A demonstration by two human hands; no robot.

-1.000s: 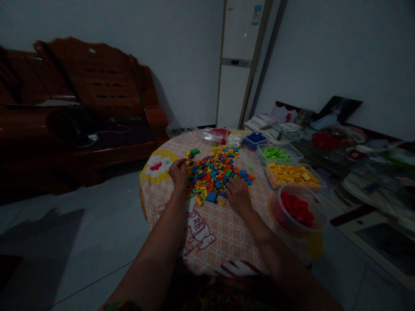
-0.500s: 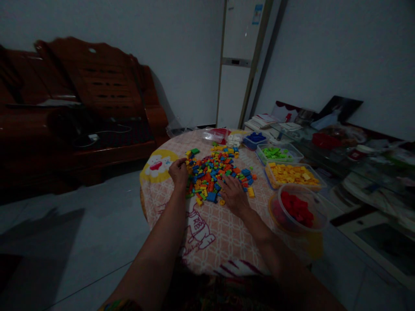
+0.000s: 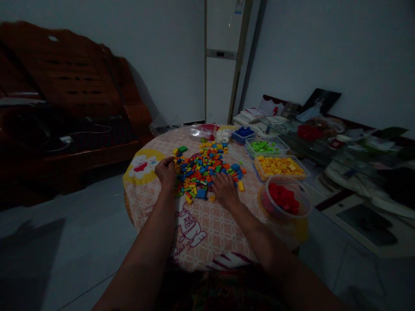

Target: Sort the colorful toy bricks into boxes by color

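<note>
A mixed pile of small building blocks (image 3: 194,172) in orange, blue, yellow and green lies on a patterned tablecloth (image 3: 223,233). At the pile's left edge, my left hand (image 3: 166,173) is closed, its fingers curled beside some yellow blocks. Whatever those fingers hold, if anything, is hidden. My right hand (image 3: 226,191) rests palm down on the near right side of the pile, fingers spread and touching blocks. Just left of it are a larger blue block (image 3: 201,194) and a round yellow piece (image 3: 212,198).
Along the table's right side stand tubs of red blocks (image 3: 283,198), yellow blocks (image 3: 280,166), green blocks (image 3: 266,147) and blue blocks (image 3: 243,133). White blocks (image 3: 223,136) and a clear plastic container (image 3: 199,131) sit at the back. A cluttered glass side table (image 3: 292,136) stands beyond.
The camera has turned a little to the right, so everything sits further left in view. Both hands stay at about the same spots on the pile.
</note>
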